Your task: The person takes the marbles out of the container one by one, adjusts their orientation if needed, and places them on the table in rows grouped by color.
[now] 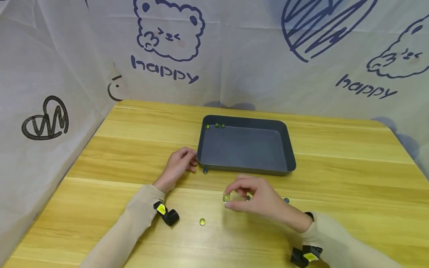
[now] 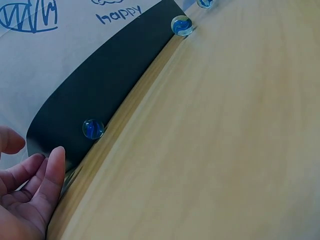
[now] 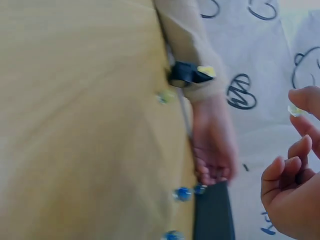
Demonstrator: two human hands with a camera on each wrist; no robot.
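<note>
Between thumb and forefinger, my right hand (image 1: 256,197) pinches a yellow marble (image 1: 226,198) above the table, in front of the tray. The right wrist view also shows this marble (image 3: 295,110) at the fingertips. My left hand (image 1: 180,163) rests at the front left corner of the dark grey tray (image 1: 248,149), fingers relaxed and nothing in them. Whether it touches the tray wall is hard to tell. Close to that hand, a blue marble (image 1: 205,171) lies outside the tray's front wall. Three yellow-green marbles (image 1: 217,125) sit inside, along the back left.
On the wooden table (image 1: 134,130), a yellow marble (image 1: 202,222) lies between the forearms. A dark marble (image 1: 248,198) shows behind the right fingers, and a blue marble (image 1: 286,200) lies beyond the right wrist. White cloth (image 1: 241,67) with drawings hangs behind the table.
</note>
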